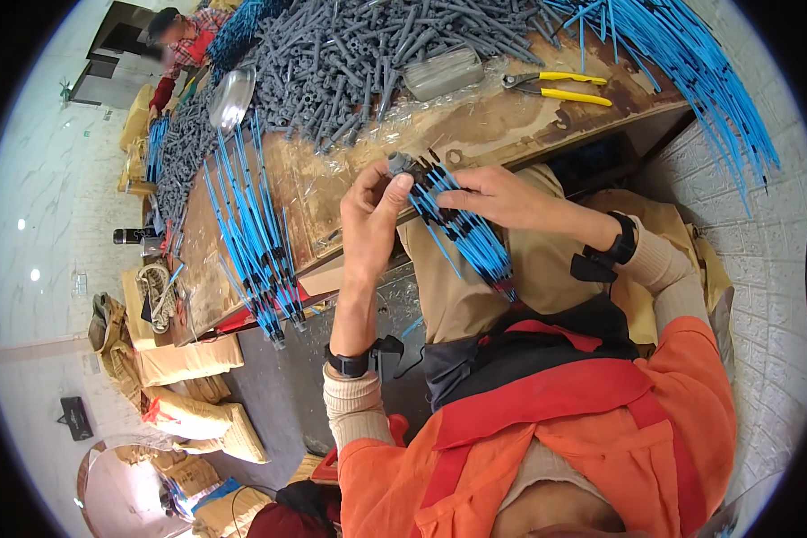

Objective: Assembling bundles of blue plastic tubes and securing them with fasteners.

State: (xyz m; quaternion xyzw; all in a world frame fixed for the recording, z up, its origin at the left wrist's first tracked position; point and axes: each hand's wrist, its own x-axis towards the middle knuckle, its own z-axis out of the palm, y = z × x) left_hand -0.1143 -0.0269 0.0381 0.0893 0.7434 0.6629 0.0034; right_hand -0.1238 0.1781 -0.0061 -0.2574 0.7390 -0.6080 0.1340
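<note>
Above my lap, my left hand (375,215) pinches a grey plastic fitting (400,163) between thumb and fingers, close to the table's front edge. A bundle of thin blue tubes (471,240) with black ends slants from beside that fitting down over my thighs. My right hand (493,199) reaches in from the right, its fingers closed on the tubes near their upper black ends. Exactly how many tubes lie between those fingers is hidden. Whether a tube sits inside the fitting cannot be made out.
On the worn wooden table (475,134) lie a large heap of grey fittings (359,63), yellow-handled pliers (560,88) and a clear plastic box (444,73). More blue tubes (251,238) overhang its left edge; others (690,81) hang at the right. A person (188,45) works at far left.
</note>
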